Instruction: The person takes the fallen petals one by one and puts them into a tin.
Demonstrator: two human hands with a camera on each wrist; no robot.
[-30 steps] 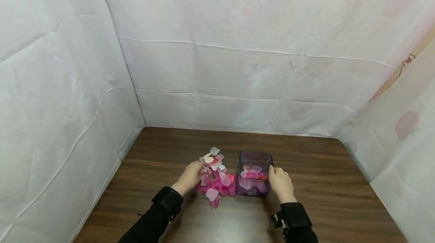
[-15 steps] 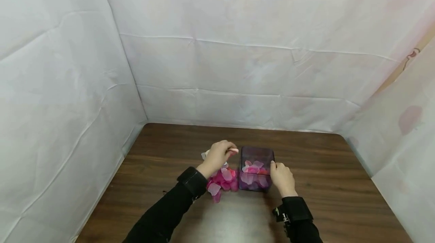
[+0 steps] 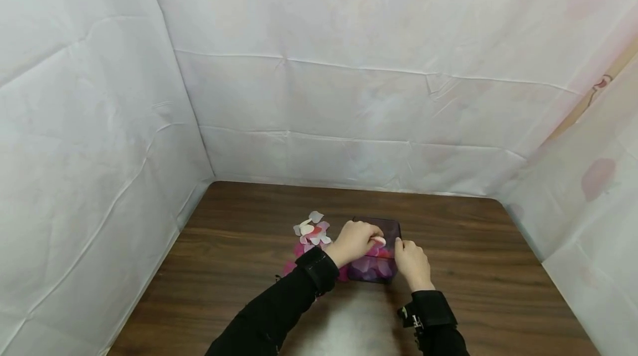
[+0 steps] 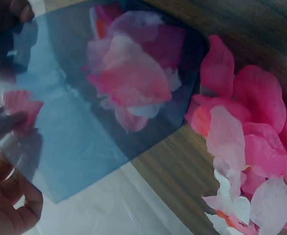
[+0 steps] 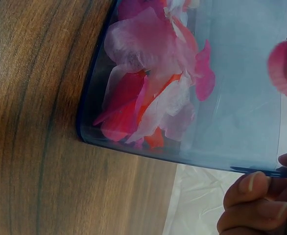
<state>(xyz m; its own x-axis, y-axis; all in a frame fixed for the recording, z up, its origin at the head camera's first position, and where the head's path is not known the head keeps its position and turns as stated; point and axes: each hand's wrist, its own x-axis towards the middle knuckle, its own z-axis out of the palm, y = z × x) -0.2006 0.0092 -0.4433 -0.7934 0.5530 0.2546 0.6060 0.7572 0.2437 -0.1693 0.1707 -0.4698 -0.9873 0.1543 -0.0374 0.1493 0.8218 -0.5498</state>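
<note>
My left hand (image 3: 355, 240) is over the clear purple-tinted plastic box (image 3: 391, 228) and pinches a few pink petals (image 3: 380, 241). In the right wrist view a pink petal (image 5: 280, 66) shows at the box's mouth, between fingertips. My right hand (image 3: 412, 265) grips the box's right rim, thumb inside and curled fingers (image 5: 255, 210) outside. Pink, red and whitish artificial petals (image 4: 133, 73) lie at the bottom of the box. Left of it, a loose pile of petals (image 3: 314, 231) is on the table, partly hidden by my left forearm.
The wooden table (image 3: 498, 278) extends around the box and pile. White cloth (image 3: 344, 101) hangs at the back and on both sides. My left forearm (image 3: 284, 300) crosses in front of the pile.
My left hand has moved right from the pile to over the box, carrying the pinched petals. The right hand stays on the box rim, and the box stays in place.
</note>
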